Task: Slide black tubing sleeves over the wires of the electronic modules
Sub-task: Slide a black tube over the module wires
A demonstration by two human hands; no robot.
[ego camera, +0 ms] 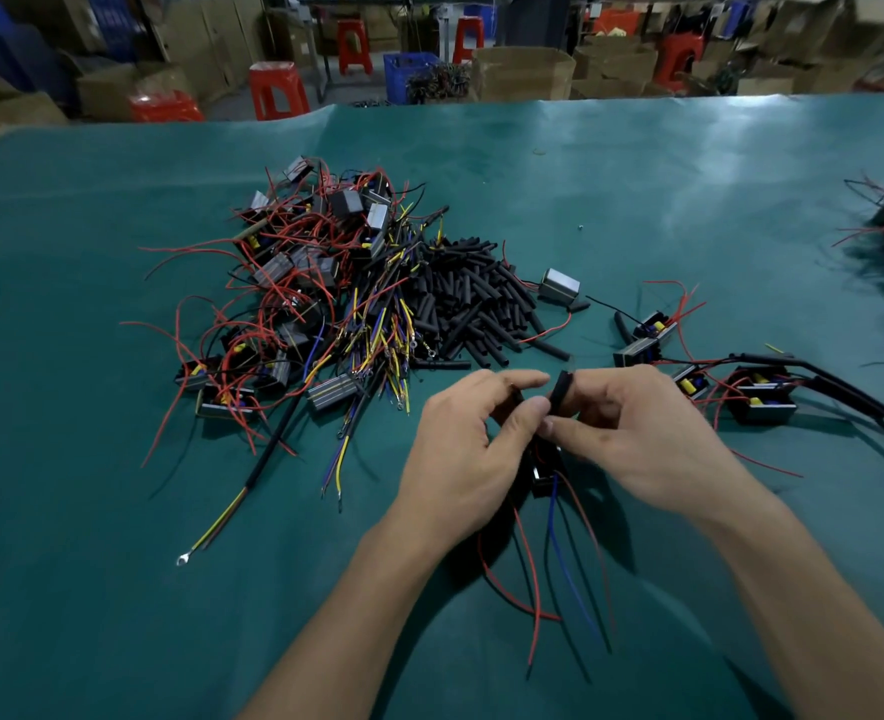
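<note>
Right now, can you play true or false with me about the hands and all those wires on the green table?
1. Both hands are pinching one black sleeve. True: the left hand and right hand meet on it.
2. The sleeve pile lies left of the module heap. False: it lies right of it.
3. The table has a red cover. False: the cover is green.
4. Red and blue wires trail from under the hands toward the camera. True.
5. The orange stools stand on the table. False: they stand on the floor beyond it.
</note>
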